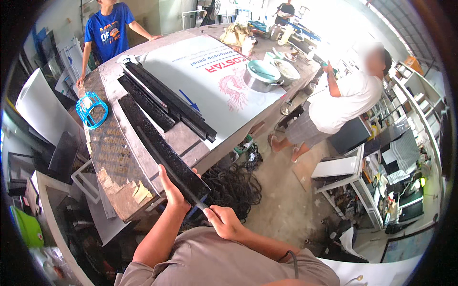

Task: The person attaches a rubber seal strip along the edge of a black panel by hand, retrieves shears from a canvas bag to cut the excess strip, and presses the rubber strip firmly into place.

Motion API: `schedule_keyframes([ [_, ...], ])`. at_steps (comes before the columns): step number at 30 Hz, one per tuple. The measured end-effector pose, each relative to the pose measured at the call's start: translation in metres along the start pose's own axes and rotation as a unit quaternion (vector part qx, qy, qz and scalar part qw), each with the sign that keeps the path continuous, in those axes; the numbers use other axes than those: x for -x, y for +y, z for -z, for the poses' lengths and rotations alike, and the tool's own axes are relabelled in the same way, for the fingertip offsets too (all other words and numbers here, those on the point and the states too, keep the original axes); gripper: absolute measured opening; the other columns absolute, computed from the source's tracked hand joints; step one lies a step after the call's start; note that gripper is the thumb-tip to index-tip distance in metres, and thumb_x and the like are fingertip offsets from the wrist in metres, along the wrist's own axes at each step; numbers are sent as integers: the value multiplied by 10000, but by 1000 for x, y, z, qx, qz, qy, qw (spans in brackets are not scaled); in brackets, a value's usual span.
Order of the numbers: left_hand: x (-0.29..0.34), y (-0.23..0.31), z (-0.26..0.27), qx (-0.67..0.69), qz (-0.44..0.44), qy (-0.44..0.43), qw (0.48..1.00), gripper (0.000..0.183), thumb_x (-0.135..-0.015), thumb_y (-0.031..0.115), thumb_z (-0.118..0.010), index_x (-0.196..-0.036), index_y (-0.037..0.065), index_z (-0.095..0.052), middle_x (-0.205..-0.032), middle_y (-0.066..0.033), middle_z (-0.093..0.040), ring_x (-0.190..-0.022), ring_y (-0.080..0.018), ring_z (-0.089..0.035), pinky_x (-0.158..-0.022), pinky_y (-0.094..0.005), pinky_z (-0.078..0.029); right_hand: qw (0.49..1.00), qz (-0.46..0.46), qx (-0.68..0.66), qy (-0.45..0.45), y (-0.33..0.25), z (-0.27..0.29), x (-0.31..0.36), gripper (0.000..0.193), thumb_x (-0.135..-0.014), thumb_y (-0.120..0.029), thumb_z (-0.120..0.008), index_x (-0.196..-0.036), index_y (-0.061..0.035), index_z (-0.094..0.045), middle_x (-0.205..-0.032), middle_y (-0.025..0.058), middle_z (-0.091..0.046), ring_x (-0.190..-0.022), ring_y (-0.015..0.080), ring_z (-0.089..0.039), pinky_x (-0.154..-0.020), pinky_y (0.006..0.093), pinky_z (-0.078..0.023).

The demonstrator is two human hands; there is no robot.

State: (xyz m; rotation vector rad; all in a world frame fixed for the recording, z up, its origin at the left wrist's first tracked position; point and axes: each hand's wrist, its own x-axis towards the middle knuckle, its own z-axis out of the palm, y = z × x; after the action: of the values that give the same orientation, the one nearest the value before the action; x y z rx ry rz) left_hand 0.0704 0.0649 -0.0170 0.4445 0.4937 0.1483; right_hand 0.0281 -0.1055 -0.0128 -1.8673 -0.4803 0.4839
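A long black channel-shaped strip (164, 151) slants from the table toward me, its far end resting on the tabletop. My left hand (175, 195) cradles it from below near its close end, thumb on the left side and fingertips showing past the right side. My right hand (225, 222) is closed on the tip of a narrow dark edge that runs along the strip; whether this edge is a separate piece I cannot tell. Beside it on the table lie a shorter black strip (147, 106) and a bundle of long black strips (171, 102).
A white printed panel (191, 62) covers much of the table. On it stand a pot with a pale green bowl (262, 76) and a blue pointed piece (189, 100). A blue plastic frame (92, 110) sits left. Black tangled strips (238, 190) lie below. People stand left, right and far back.
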Motion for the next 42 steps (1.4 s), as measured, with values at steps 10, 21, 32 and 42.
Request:
schedule_keyframes([
  [10,-5,-16,16,-29,29,-6,999,834,-812,853,-404,-1019,67,-588,-893,-176,-660,-790,-307,-655,-716,-432,-550,998,-14,-8,55,5,-20,-11,397,-1011,-285,-553,-744,9,-571,-589,127,-555,-531,200,-542,-522,379,-424],
  [21,-1,6,56,-74,27,-40,996,978,-780,922,-300,-1084,45,-608,-923,-161,-672,-814,-260,-670,-745,-403,-564,982,47,179,-21,-41,35,-36,147,-840,-116,-751,-919,-7,-693,-742,62,-617,-605,128,-569,-564,275,-461],
  [32,-17,-6,79,25,111,39,993,785,-948,740,-245,-1289,109,-566,-1238,-157,-631,-1116,-315,-634,-960,-506,-506,934,47,347,-76,-13,-41,-147,261,-888,-281,-653,-1000,-46,-668,-1032,169,-672,-974,359,-660,-834,456,-530],
  [42,-28,-23,100,16,132,31,991,912,-896,815,-207,-1221,37,-555,-1020,-192,-663,-881,-330,-670,-809,-484,-549,910,201,361,-39,9,-89,-329,321,-901,-211,-581,-1202,-149,-677,-1111,225,-669,-1018,404,-653,-888,477,-528],
])
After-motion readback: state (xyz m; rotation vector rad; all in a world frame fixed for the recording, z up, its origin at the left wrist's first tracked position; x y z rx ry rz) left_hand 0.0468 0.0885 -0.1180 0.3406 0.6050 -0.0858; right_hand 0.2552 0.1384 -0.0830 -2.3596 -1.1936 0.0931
